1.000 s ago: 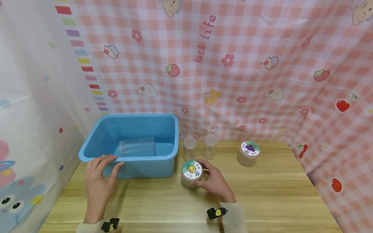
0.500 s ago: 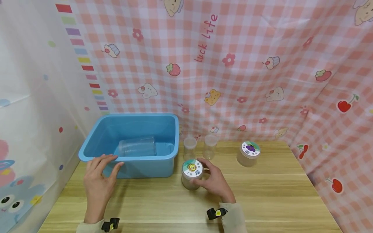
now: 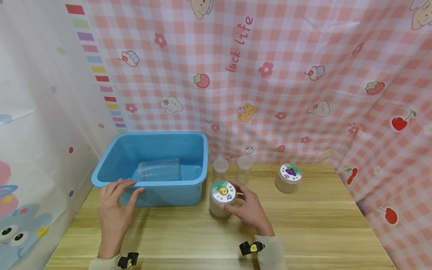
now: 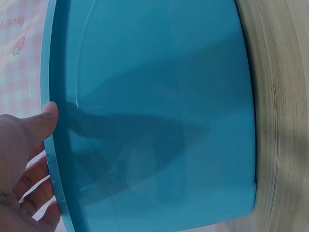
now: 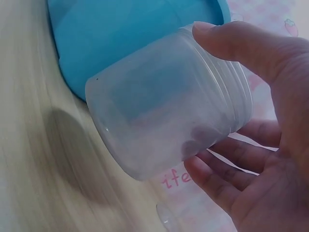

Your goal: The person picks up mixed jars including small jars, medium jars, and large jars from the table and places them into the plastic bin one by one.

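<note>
In the head view, my right hand grips a frosted plastic jar near its top, thumb on the near side and fingers behind. Its round lid bears a yellow flower-like picture. The right wrist view has the jar's shadow apart from its base, so it hangs just over the table, slightly tilted. My left hand holds the front rim of a blue plastic basin, thumb at the rim and fingers over it. A clear plastic jar lies on its side in the basin.
Two small clear jars with whitish lids, a left one and a right one, stand behind the held jar. Another jar with a purple picture on its lid stands to the right. A checked cloth hangs behind the wooden table.
My right hand has raised the frosted jar slightly, its lid shifting up in the head view. The left hand stays at the basin's rim.
</note>
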